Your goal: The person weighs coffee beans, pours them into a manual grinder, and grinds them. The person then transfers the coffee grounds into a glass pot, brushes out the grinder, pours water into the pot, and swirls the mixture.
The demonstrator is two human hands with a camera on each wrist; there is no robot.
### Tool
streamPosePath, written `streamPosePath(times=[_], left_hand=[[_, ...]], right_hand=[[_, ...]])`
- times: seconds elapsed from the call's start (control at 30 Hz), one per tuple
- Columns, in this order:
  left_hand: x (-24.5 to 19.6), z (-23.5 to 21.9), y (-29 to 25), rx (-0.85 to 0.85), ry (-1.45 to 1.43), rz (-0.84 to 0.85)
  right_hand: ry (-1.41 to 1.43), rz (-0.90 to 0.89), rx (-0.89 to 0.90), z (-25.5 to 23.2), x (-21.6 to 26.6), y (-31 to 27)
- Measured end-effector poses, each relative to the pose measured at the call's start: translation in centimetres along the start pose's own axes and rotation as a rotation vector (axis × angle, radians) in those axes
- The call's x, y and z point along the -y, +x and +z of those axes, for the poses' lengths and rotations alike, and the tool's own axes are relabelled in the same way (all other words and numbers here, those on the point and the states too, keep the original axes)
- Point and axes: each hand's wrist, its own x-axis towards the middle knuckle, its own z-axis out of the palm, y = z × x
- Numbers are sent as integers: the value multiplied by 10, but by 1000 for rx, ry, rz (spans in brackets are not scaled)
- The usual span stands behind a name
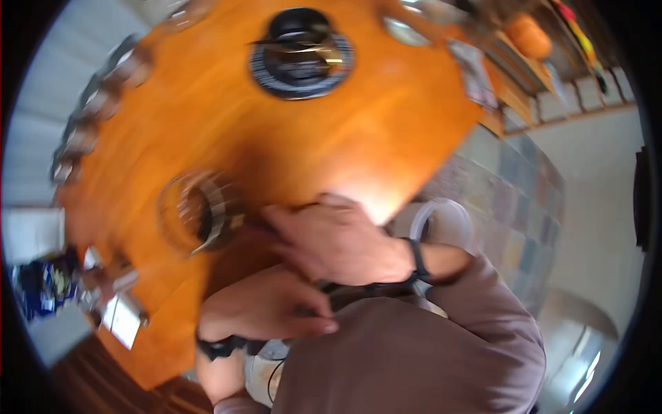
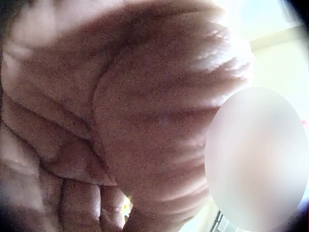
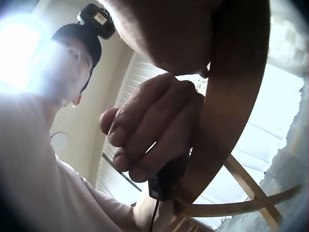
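In the head view my right hand (image 1: 338, 241) reaches over the near table edge, fingers extended leftward and blurred. Its palm side (image 3: 164, 34) shows at the top of the right wrist view, above the wooden table edge (image 3: 229, 106). My left hand (image 1: 265, 303) is nearer my body, its fingers loosely curled with nothing visible in them; the right wrist view shows those fingers (image 3: 154, 121) from below. The left palm (image 2: 149, 116) fills most of the left wrist view. Nearest to both hands on the table is a clear round container (image 1: 165, 207), smeared by motion.
A black round object (image 1: 300, 27) stands on a dark disc (image 1: 262, 72) with white markings at the far side. Several clear, rounded objects (image 1: 83, 138) line the left edge. A cloth (image 1: 472, 72) lies at the right edge; a white round-rimmed object (image 1: 455, 221) is below the table.
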Motion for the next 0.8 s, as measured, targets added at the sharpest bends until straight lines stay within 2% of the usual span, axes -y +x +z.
streamPosePath(times=[0.03,0.07,0.1,0.17,0.27,0.4,0.5,0.73,0.8], left_hand=[[0,0,2,-12,-23,41],[2,1,3,-22,-41,86],[2,1,2,-24,-47,88],[4,-1,3,-10,12,142],[11,8,3,-57,-58,131],[8,4,1,-29,-70,130],[5,2,0,-4,-82,90],[8,4,0,-24,-55,124],[6,1,1,4,-32,131]], right_hand=[[56,-16,-20,-5,-3,1],[80,19,63,-14,-3,2],[98,-23,5,-19,-3,4],[113,-64,48,-24,-8,0],[134,-85,94,-22,-2,9],[122,-35,97,-14,4,11],[104,-68,15,-13,1,5],[90,-83,77,-13,3,11],[52,-59,0,-11,2,9]])
